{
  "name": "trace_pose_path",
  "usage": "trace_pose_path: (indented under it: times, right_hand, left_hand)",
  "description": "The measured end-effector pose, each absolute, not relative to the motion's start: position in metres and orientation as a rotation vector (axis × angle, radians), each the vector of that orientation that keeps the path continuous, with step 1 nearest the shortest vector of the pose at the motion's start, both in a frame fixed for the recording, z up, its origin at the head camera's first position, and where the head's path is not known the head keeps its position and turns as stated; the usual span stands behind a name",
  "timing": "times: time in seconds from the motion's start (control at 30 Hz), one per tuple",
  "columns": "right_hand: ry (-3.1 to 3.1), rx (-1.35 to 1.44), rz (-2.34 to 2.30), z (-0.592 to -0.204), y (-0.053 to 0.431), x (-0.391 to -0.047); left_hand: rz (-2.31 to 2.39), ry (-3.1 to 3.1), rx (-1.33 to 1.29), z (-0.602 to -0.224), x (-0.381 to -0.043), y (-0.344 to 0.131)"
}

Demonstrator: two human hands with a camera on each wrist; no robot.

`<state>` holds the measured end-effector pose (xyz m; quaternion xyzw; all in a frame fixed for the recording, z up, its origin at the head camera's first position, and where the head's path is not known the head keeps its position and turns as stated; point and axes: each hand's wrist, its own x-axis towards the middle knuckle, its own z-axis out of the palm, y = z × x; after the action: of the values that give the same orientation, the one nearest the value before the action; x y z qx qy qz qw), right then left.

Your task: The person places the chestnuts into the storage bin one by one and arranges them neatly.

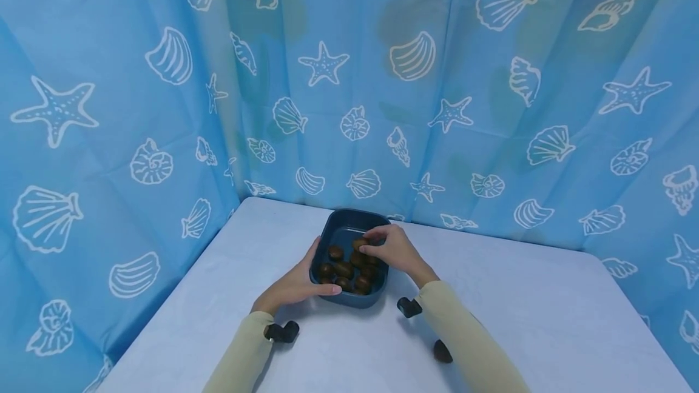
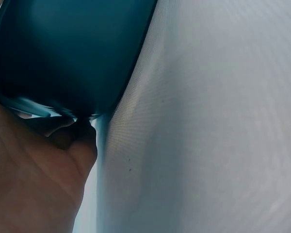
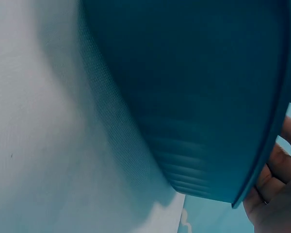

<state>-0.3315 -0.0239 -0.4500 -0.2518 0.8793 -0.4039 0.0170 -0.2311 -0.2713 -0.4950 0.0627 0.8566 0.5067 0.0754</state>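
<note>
A dark blue-grey rectangular bin (image 1: 352, 301) with rounded corners stands on the table, its near part filled with several smooth, brown, rounded pieces like chestnuts (image 1: 344, 269). My left hand (image 1: 297, 284) grips the bin's left side, thumb over the near rim and fingers along the outer wall. Over the bin's right side reaches my right hand (image 1: 394, 250), thumb and fingertips pinching one brown piece (image 1: 359, 244) above the others. In the right wrist view the bin's outer wall (image 3: 199, 97) hides the fingertips. The left wrist view shows the palm close against the bin (image 2: 72, 53).
Another brown piece (image 1: 443, 351) lies on the white-covered table (image 1: 546, 308) beside the right forearm. A blue curtain (image 1: 349, 90) with shell and starfish prints hangs behind the table and along its left side. Small black devices (image 1: 281, 332) sit at both wrists.
</note>
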Motion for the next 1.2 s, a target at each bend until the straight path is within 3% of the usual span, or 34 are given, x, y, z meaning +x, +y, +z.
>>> trace_pose_path:
  times: [1.2]
  right_hand:
    - [2.837,-0.731,-1.065,-0.463,-0.046,-0.334]
  left_hand:
    - [1.543,2.564,0.228,-0.499,-0.234,-0.274]
